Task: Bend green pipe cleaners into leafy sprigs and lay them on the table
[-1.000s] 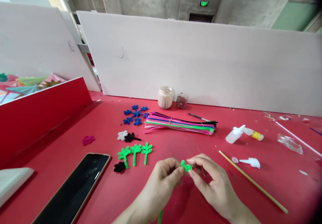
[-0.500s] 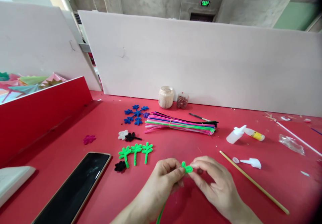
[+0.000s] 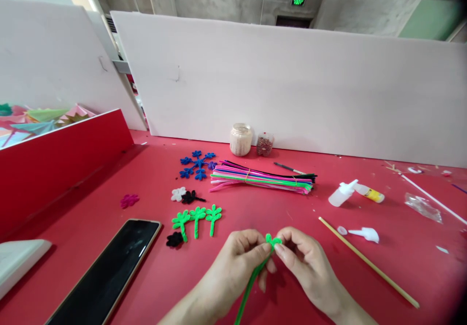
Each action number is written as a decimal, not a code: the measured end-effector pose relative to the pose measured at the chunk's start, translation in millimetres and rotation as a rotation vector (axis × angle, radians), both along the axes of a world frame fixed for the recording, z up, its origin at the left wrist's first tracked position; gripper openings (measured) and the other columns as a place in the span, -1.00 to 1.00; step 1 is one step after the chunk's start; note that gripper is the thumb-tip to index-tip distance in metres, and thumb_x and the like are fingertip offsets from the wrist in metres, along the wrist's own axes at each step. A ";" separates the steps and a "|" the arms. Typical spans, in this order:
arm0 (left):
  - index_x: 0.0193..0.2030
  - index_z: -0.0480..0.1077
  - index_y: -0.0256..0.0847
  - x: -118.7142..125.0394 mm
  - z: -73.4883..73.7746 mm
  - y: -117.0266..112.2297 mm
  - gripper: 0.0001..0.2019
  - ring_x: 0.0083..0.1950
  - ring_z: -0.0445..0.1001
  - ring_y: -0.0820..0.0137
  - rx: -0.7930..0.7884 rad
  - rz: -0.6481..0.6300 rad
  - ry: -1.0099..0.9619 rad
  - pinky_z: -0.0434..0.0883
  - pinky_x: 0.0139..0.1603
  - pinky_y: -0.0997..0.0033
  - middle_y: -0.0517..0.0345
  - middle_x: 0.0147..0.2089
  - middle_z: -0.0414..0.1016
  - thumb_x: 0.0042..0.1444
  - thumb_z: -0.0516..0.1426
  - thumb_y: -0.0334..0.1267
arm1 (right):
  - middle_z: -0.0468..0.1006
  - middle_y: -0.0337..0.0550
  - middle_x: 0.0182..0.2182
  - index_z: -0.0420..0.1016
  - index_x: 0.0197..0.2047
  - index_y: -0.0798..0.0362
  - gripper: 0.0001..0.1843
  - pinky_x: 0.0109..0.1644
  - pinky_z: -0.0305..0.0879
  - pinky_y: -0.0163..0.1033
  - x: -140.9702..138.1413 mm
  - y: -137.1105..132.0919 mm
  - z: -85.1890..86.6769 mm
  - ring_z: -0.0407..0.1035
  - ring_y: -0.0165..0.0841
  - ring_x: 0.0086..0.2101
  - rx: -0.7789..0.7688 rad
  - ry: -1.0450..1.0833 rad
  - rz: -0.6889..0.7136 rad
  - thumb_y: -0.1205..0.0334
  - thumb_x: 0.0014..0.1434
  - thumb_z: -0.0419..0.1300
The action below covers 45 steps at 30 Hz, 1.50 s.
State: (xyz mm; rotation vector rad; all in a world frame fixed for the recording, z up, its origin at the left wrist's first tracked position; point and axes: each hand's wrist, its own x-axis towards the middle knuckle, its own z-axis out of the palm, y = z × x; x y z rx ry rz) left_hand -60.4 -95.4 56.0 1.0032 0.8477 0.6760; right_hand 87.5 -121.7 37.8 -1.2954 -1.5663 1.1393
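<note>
Both hands meet over the red table (image 3: 91,208) near its front edge. My left hand (image 3: 239,261) and my right hand (image 3: 304,261) each pinch a green pipe cleaner (image 3: 255,276). Its top end is bent into small loops between my fingertips, and its long stem trails down toward me. Three finished green pipe-cleaner leaves (image 3: 197,218) lie to the left of my hands. Further back lies a bundle of coloured pipe cleaners (image 3: 260,179).
A black phone (image 3: 109,271) lies at the front left. Blue (image 3: 197,164), white, black and pink (image 3: 128,200) pipe-cleaner flowers lie left of centre. Two jars (image 3: 241,140) stand by the white board. A glue bottle (image 3: 341,194), loose cap (image 3: 365,234) and wooden stick (image 3: 368,262) lie to the right.
The green stem has swung up into view below my hands. My fingers have closed tighter on the looped end, and my hands have shifted slightly.
</note>
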 end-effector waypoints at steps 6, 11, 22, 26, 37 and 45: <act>-0.59 0.30 -0.32 0.0 -1.3 0.0 -0.77 -0.69 0.21 0.58 0.000 0.018 -0.018 0.13 -0.61 0.54 0.16 -0.62 0.37 -0.01 0.08 -0.23 | 0.35 -0.27 -0.56 0.24 -0.44 0.08 -0.77 -0.45 0.15 -0.34 -3.0 -1.0 -0.3 0.25 -0.42 -0.51 0.009 0.017 -0.031 0.14 0.16 -0.04; -0.61 0.30 -0.31 -0.3 -0.8 0.1 -0.76 -0.70 0.21 0.58 -0.004 0.022 -0.013 0.12 -0.61 0.55 0.19 -0.63 0.36 -0.03 0.10 -0.21 | 0.28 -0.30 -0.57 0.23 -0.44 0.07 -0.77 -0.45 0.14 -0.36 -5.1 -2.1 1.5 0.18 -0.44 -0.53 0.022 0.010 -0.059 0.13 0.16 -0.04; -0.60 0.28 -0.31 -0.8 -1.8 0.7 -0.77 -0.68 0.13 0.59 0.010 0.013 0.003 0.04 -0.61 0.54 0.24 -0.68 0.26 0.00 0.06 -0.25 | 0.17 -0.33 -0.55 0.20 -0.42 0.05 -0.79 -0.45 0.08 -0.37 -5.6 -2.6 -2.5 0.08 -0.46 -0.51 -0.001 0.061 -0.036 0.15 0.18 -0.07; -0.61 0.25 -0.29 0.2 -4.6 1.3 -0.78 -0.63 0.05 0.59 0.007 0.037 -0.008 -0.01 -0.59 0.54 0.28 -0.66 0.22 -0.03 0.10 -0.25 | 0.13 -0.34 -0.56 0.19 -0.42 0.05 -0.80 -0.47 0.05 -0.39 -6.8 -3.7 2.9 0.03 -0.47 -0.53 -0.024 0.061 -0.031 0.17 0.19 -0.07; -0.60 0.26 -0.30 -0.2 -5.1 3.5 -0.81 -0.59 0.05 0.58 0.001 0.020 -0.027 -0.02 -0.57 0.54 0.30 -0.65 0.18 -0.08 0.13 -0.27 | 0.09 -0.36 -0.56 0.17 -0.41 0.04 -0.80 -0.48 0.02 -0.39 -6.3 -2.7 -5.4 -0.01 -0.48 -0.53 -0.042 0.123 -0.019 0.14 0.19 -0.08; -0.59 0.24 -0.30 0.3 -1.4 1.2 -0.80 -0.64 0.01 0.61 0.015 -0.011 -0.010 -0.07 -0.61 0.53 0.31 -0.67 0.17 -0.01 0.07 -0.28 | 0.13 -0.35 -0.55 0.18 -0.41 0.04 -0.81 -0.44 0.07 -0.40 -6.7 -4.5 -5.8 0.05 -0.47 -0.51 -0.053 0.164 -0.020 0.16 0.19 -0.07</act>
